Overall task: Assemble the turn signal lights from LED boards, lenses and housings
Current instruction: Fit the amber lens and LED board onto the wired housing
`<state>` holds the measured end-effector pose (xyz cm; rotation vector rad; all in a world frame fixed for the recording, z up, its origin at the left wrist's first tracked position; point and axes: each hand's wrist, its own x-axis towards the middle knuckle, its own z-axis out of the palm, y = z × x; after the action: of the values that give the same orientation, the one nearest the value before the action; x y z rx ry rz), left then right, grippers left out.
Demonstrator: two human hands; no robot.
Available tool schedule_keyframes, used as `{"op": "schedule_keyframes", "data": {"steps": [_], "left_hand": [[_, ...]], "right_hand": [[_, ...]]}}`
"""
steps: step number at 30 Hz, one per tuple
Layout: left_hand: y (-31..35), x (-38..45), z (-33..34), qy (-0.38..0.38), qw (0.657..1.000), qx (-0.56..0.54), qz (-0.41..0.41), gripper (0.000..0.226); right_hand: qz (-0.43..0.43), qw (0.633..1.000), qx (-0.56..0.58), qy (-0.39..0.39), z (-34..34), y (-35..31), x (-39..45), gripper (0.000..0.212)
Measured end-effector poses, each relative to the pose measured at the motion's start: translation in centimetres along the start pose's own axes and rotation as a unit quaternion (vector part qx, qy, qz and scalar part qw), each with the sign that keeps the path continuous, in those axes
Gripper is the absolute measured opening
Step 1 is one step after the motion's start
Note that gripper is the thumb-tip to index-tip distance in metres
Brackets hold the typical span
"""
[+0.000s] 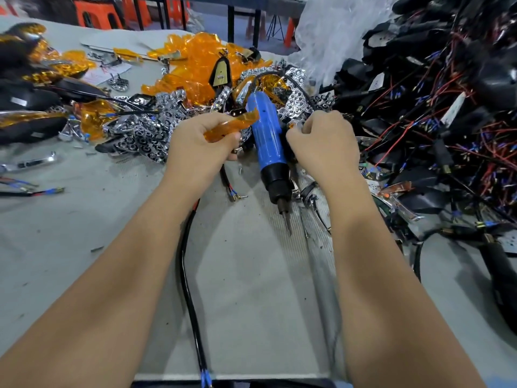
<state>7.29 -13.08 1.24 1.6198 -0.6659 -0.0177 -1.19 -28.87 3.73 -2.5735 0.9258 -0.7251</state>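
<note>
A: Item one, left hand?
B: Fingers and thumb curled round an amber lens. The lens is a long, curved, clear-orange strip; its far end sticks out past the thumb and touches the blue driver.

A: Right hand?
B: Fingers curled, knuckles up, just right of the driver. Something small with an orange glint shows at the fingertips, with a dark part beside it. What it grips I cannot tell.

A: The driver?
B: Blue electric screwdriver lying on the table between the two hands, black collar and bit pointing toward the person, cable running off its far end.

A: Stock of lenses?
B: Lens heap, amber, at the back centre of the table, beyond the driver.

A: Reflectors?
B: Chrome reflectors, dimpled, spread left of the left hand and round the far end of the driver.

A: Housings?
B: Housing pile on the right: black shells tangled with red, black and blue-tipped wires. More dark housings with amber lenses lie along the left edge.

A: Loose items?
B: A black cable runs down the table between the forearms, ending in blue terminals near the front edge. A chrome strip lies at far left. A clear plastic bag sits behind the housing pile.

A: Background?
B: Orange stools beyond the table.
</note>
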Motion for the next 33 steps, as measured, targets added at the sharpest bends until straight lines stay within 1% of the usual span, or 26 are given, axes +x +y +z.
{"op": "schedule_keyframes", "data": {"steps": [2, 4, 5, 8, 10, 11, 13, 17, 20, 23, 24, 27, 30, 31, 33], "left_hand": [[-0.2, 0.2, -0.1, 0.011, 0.999, 0.042, 0.004, 0.031], [-0.3, 0.3, -0.2, 0.018, 0.997, 0.070, 0.014, 0.027], [-0.4, 0.3, -0.2, 0.020, 0.997, 0.074, 0.018, 0.024], [-0.5, 0.3, -0.2, 0.021, 0.997, 0.065, 0.025, 0.014], [-0.5, 0.4, -0.2, 0.014, 0.998, 0.050, 0.018, 0.007], [-0.5, 0.4, -0.2, 0.013, 0.998, 0.054, 0.020, 0.008], [-0.5, 0.4, -0.1, 0.012, 0.998, 0.058, 0.022, 0.017], [-0.4, 0.5, -0.2, 0.043, 0.999, 0.018, 0.004, 0.035], [-0.5, 0.5, -0.3, 0.053, 0.998, -0.035, -0.010, 0.044], [-0.5, 0.6, -0.3, 0.057, 0.998, -0.019, -0.015, 0.045], [-0.6, 0.6, -0.3, 0.055, 0.998, -0.019, -0.018, 0.042], [-0.6, 0.6, -0.2, 0.055, 0.998, -0.030, -0.019, 0.030], [-0.3, 0.6, -0.2, 0.051, 0.999, -0.004, 0.014, 0.033], [-0.3, 0.5, -0.2, 0.045, 0.999, -0.015, 0.022, 0.034], [-0.2, 0.3, -0.2, 0.027, 0.997, -0.076, 0.020, 0.037]], "right_hand": [[0.009, 0.996, 0.083, 0.007, 0.1, -0.2, 0.0, 0.030], [0.026, 0.983, 0.183, 0.010, 0.4, -0.4, -0.2, 0.017], [0.029, 0.978, 0.206, 0.016, 0.6, -0.4, -0.3, 0.014], [0.025, 0.974, 0.221, 0.037, 1.3, -0.2, -0.2, 0.017], [0.019, 0.970, 0.238, 0.052, 1.7, -0.1, -0.1, 0.012], [0.015, 0.966, 0.251, 0.059, 1.9, -0.1, -0.1, 0.009], [0.010, 0.959, 0.275, 0.070, 2.0, -0.3, -0.3, 0.013], [-0.008, 0.940, 0.329, 0.092, 1.8, -1.2, -0.9, 0.024], [-0.027, 0.934, 0.346, 0.084, 1.8, -1.6, -1.2, 0.027], [-0.040, 0.932, 0.356, 0.062, 1.9, -1.9, -1.4, 0.020], [-0.041, 0.929, 0.363, 0.060, 1.9, -2.0, -1.5, 0.021], [-0.034, 0.908, 0.410, 0.079, 1.6, -2.4, -1.8, 0.030], [-0.001, 0.885, 0.453, 0.104, 1.4, -2.3, -1.7, 0.028], [0.012, 0.881, 0.460, 0.109, 1.4, -2.3, -1.7, 0.028], [0.037, 0.873, 0.471, 0.117, 1.4, -2.2, -1.5, 0.035]]}}
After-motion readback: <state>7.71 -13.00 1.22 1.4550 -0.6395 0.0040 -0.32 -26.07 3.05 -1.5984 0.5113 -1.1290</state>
